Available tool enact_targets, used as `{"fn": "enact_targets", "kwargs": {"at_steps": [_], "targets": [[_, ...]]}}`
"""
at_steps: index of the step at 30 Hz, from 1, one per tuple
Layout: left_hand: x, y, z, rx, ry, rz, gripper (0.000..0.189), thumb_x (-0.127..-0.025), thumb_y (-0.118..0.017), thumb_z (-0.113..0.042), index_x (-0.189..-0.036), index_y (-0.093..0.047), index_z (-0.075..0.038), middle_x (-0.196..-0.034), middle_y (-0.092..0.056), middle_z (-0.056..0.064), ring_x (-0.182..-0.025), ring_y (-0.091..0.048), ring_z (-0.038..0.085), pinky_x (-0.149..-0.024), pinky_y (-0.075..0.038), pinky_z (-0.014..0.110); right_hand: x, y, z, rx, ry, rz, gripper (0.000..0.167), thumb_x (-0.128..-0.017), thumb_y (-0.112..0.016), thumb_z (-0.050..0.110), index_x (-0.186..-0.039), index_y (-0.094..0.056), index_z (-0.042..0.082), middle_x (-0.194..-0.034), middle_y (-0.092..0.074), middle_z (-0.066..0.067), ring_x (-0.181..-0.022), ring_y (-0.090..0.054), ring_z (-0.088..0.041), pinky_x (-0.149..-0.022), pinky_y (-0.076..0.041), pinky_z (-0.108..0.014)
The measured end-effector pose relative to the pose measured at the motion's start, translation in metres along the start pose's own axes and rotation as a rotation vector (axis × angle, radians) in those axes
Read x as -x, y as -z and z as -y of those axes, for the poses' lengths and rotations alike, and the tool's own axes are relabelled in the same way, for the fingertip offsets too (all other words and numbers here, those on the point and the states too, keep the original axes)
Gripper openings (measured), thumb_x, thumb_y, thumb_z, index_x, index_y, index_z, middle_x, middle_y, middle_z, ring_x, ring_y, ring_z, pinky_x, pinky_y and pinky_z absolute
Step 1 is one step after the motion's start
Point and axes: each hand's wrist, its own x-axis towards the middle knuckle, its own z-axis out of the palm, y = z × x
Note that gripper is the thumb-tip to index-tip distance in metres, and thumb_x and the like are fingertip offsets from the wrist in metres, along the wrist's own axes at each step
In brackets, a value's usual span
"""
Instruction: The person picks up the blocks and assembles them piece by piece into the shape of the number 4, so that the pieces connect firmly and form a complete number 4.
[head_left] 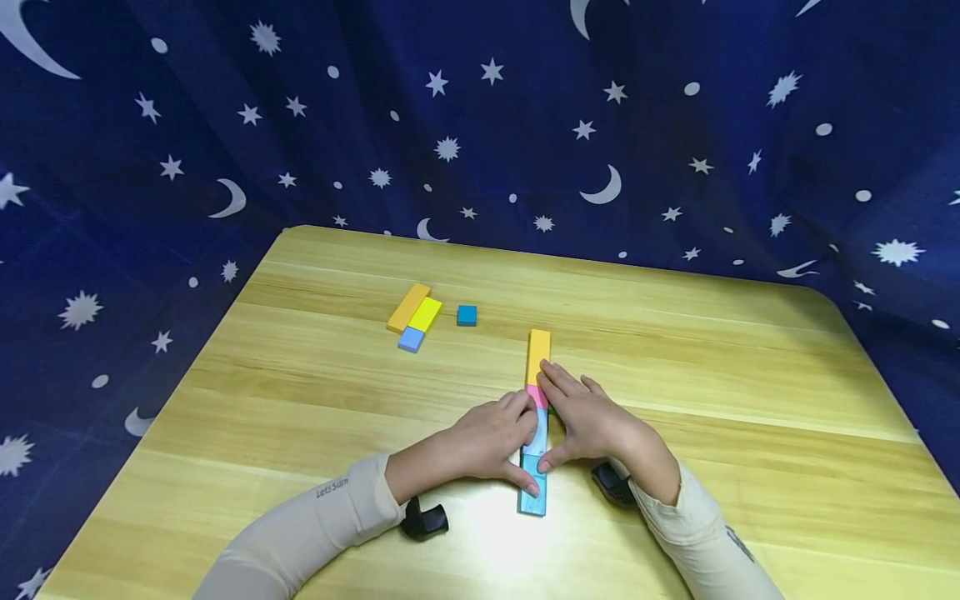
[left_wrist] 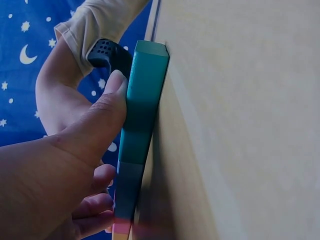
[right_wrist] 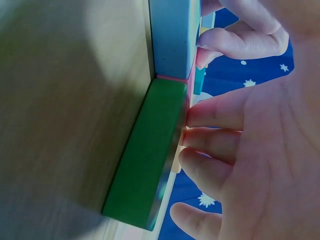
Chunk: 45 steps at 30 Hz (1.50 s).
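Observation:
Wooden blocks stand end to end in a row: an orange block (head_left: 538,352) farthest, then a pink block (head_left: 536,396), a light blue block (head_left: 536,437) and a teal block (head_left: 532,502) nearest. My left hand (head_left: 486,437) lies on the row's left; its thumb rests on the teal block and its bent fingers touch the row near the pink and light blue ones. From the right, my right hand (head_left: 596,418) touches the row with straight fingers, its thumb at the teal block. A green block (right_wrist: 145,155) beside the row is mostly hidden under this hand in the head view.
Farther left on the wooden table (head_left: 300,400), a long orange block (head_left: 409,307), a yellow block (head_left: 425,314) and a periwinkle block (head_left: 411,339) lie together. A dark blue block (head_left: 467,315) sits apart to their right. A starry blue curtain (head_left: 510,108) hangs behind the table.

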Motion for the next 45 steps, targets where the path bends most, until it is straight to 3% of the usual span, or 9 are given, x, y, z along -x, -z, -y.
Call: {"fn": "enact_targets", "kwargs": {"at_steps": [36,45], "targets": [[0.0,0.003,0.002,-0.041,0.004,0.032,0.061,-0.064,-0.055,-0.074,-0.085,-0.045,-0.018,-0.096,-0.035,-0.003,-0.082,-0.033,0.008,-0.061,-0.031,0.014,-0.004,-0.003,0.005,0.027,-0.035,-0.031,0.12,-0.058,-0.071,0.063,-0.141,-0.021,-0.008,-0.149,-0.016,-0.023,-0.137,-0.019,-0.037,-0.102,-0.025,-0.059],[0.001,0.011,0.013,0.03,-0.077,0.061,0.042,-0.076,-0.055,-0.062,-0.084,-0.049,-0.022,-0.109,-0.043,-0.005,-0.092,-0.042,0.006,-0.064,-0.037,0.011,-0.002,-0.006,0.005,0.011,-0.034,-0.045,0.121,-0.057,-0.067,0.068,-0.14,-0.024,-0.009,-0.149,-0.017,-0.024,-0.136,-0.022,-0.037,-0.102,-0.026,-0.058]]}}
